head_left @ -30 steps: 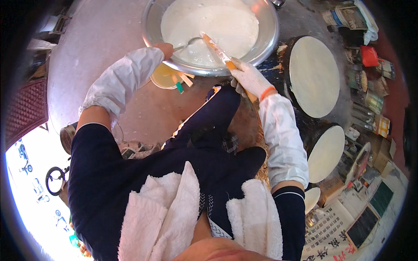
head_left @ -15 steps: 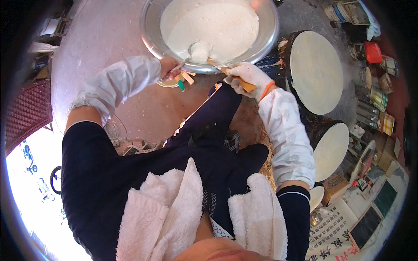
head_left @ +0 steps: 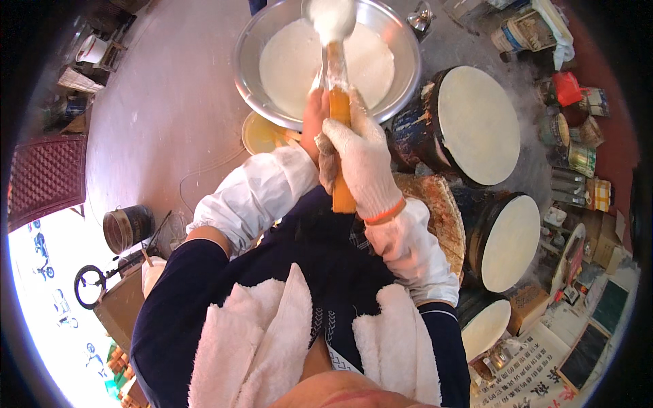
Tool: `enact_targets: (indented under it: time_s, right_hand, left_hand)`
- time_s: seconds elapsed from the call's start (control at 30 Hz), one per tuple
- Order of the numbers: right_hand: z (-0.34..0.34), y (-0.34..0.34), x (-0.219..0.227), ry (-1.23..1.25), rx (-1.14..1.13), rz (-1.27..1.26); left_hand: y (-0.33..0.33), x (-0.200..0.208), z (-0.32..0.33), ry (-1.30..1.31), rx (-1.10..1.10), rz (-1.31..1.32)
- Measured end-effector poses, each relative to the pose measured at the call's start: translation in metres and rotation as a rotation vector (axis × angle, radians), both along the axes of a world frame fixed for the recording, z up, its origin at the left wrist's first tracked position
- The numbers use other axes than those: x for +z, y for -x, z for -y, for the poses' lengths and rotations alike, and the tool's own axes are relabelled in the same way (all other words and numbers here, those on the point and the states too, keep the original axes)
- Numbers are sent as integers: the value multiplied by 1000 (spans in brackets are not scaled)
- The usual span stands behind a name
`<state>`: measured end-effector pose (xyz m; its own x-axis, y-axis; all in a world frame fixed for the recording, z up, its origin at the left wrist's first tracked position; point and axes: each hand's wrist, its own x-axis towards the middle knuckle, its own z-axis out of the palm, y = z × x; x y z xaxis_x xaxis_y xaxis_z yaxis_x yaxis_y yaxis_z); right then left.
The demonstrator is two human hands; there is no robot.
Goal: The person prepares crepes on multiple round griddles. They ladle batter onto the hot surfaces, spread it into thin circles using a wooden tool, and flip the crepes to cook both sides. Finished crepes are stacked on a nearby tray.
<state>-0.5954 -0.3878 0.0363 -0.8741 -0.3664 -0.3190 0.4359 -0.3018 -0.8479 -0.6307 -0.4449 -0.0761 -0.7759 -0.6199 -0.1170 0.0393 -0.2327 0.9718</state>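
A metal ladle (head_left: 305,8) heaped with white batter (head_left: 333,19) is raised over the far part of a large steel basin (head_left: 246,81). My bare left hand (head_left: 314,122) is closed round the ladle's thin handle, its fingers partly hidden behind my right hand. My right hand (head_left: 360,146), in a white knit glove with an orange cuff, grips a wooden scraper (head_left: 339,102). The scraper points away from me, close beside the ladle handle, its far end at the batter-filled ladle. More white batter (head_left: 289,68) lies in the basin below.
Right of the basin stand several dark drums with round pale tops (head_left: 478,126). A yellow bowl (head_left: 257,134) with wooden sticks sits under the basin's near left rim. A dark bucket (head_left: 129,228) is at left. A kettle (head_left: 420,17) stands beyond the basin's right side.
My left hand has lifted the ladle out of the batter, up and to the right. My right hand has brought the scraper left and upright beside it. My body has turned slightly.
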Motion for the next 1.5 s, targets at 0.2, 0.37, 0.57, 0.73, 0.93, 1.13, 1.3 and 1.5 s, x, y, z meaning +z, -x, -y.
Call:
enact_targets:
  time_s: [0.2, 0.37, 0.57, 0.73, 0.93, 1.13, 1.3, 1.5]
  right_hand:
    - [-18, 36, 10, -719, -105, -761]
    - [-36, 53, -31, -1326, 38, -848]
    - [-69, 8, -79, -1481, 231, -779]
    - [-135, -44, -74, -1589, -237, -713]
    - [-222, -164, -29, -931, -798, -672]
    - [-259, -315, 0, -288, -1200, 93]
    - [-234, -434, -33, 35, -1742, 115]
    - [-180, -535, -37, 125, -2307, 50]
  left_hand:
    - [10, 117, 95, -272, -484, -55]
    - [5, 146, 146, -717, -673, 74]
    - [-27, 108, 157, -1036, -544, 299]
    - [-61, 117, 116, -964, -814, 313]
    - [-72, 156, 19, -740, -1233, 428]
    - [-83, 189, -82, -608, -1539, 506]
    - [-118, 200, -204, -502, -2022, 696]
    - [-239, 209, -353, -517, -2558, 815]
